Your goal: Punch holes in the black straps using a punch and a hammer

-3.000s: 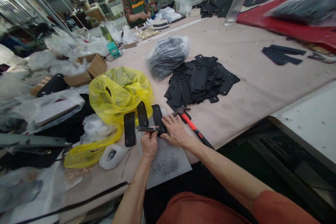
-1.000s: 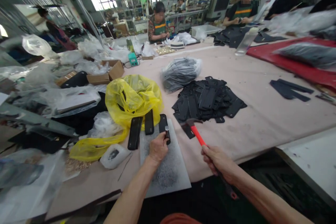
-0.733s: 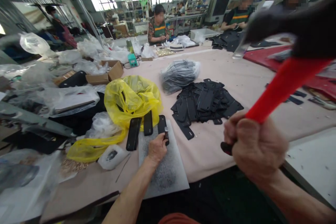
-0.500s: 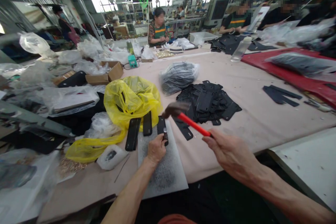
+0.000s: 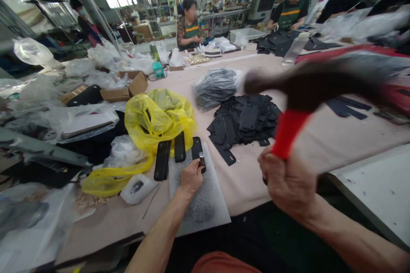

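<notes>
My left hand (image 5: 191,178) is closed round a short metal punch (image 5: 201,161), which stands upright on a black strap piece (image 5: 196,145). Beneath them lies a white board (image 5: 215,198) with a dark, speckled middle. My right hand (image 5: 290,179) grips a hammer (image 5: 288,134) by its red handle, and the dark head is raised and blurred by motion. More black pieces (image 5: 162,160) lie to the left of the punch, one of them partly on the board. What the punch's tip touches is hidden by my fingers.
A heap of black pieces (image 5: 245,119) lies beyond the board, beside a clear bag of dark strips (image 5: 218,87). At left are a yellow plastic bag (image 5: 160,115), a white roll (image 5: 137,190) and a cardboard box (image 5: 128,87). Several people (image 5: 191,25) sit across the table.
The hammer has swung up from near the punch, and its head is now high at the right, closer to the camera. My left hand keeps the punch in place.
</notes>
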Available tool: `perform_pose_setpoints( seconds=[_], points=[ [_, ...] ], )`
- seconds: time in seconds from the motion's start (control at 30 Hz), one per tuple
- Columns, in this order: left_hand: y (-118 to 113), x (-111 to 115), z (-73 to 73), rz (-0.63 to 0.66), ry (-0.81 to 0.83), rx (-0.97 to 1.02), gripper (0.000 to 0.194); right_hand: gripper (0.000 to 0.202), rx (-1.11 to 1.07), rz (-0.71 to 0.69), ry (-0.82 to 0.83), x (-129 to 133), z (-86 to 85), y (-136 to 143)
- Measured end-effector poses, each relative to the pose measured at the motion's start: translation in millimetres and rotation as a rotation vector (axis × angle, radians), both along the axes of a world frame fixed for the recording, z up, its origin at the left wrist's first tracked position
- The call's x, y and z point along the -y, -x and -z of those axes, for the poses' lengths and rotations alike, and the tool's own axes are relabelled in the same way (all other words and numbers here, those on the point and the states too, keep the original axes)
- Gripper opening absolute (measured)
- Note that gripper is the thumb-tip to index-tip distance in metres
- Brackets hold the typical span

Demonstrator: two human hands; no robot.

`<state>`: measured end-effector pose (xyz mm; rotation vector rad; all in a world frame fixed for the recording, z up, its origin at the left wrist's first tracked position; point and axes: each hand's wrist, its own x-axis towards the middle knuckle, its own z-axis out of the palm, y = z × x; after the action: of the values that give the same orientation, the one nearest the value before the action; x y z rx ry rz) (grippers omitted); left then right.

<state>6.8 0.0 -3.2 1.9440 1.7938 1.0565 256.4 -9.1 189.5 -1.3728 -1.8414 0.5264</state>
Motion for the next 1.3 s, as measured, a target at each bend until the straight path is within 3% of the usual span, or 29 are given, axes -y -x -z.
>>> perform_pose_setpoints(
  seconds=[0.13, 0.23, 0.37, 0.43, 0.5, 0.63, 0.7, 0.8, 0.9, 1.03, 1.17, 1.3],
  points=[
    [1, 0, 0.3, 0.001, 0.004, 0.017, 0.017, 0.029, 0.375, -0.165, 0.264, 1, 30.3, -11],
    [1, 0, 1.4, -0.008, -0.027, 0.023, 0.015, 0.031, 0.284, -0.106, 0.388, -4, 58.3, -23],
    [2, 0, 1.3, -0.009, -0.036, 0.000, 0.013, 0.032, 0.089, -0.071, 0.649, -7, 114.9, -23],
    [2, 0, 0.5, -0.005, -0.033, -0.010, 0.013, 0.032, 0.118, -0.048, 0.748, -4, 142.6, -17],
    [3, -1, -0.1, -0.001, -0.031, -0.012, 0.012, 0.029, 0.253, -0.027, 0.670, -2, 159.4, -9],
    [5, -1, 0.4, 0.003, -0.023, -0.001, 0.012, 0.027, 0.406, -0.051, 0.232, -5, 156.5, 21],
    [6, -1, 1.5, 0.001, -0.012, 0.009, 0.014, 0.030, 0.357, -0.110, 0.131, -12, 149.3, 42],
    [6, -1, 3.1, 0.002, 0.021, 0.022, 0.017, 0.030, 0.299, -0.182, 0.121, -22, 149.2, 72],
    [6, -2, 2.9, -0.010, 0.071, 0.053, 0.019, 0.031, 0.301, -0.177, 0.167, -24, 160.6, 92],
    [10, -6, -3.2, -0.076, 0.157, 0.169, 0.019, 0.031, 0.303, -0.135, 0.200, -22, 170.2, 97],
    [19, -9, -13.0, -0.186, 0.179, 0.286, 0.023, 0.027, 0.326, -0.128, 0.207, -23, 166.6, 96],
    [28, 0, -15.4, -0.234, 0.128, 0.243, 0.025, 0.028, 0.347, -0.121, 0.228, -23, 163.4, 97]
  ],
)
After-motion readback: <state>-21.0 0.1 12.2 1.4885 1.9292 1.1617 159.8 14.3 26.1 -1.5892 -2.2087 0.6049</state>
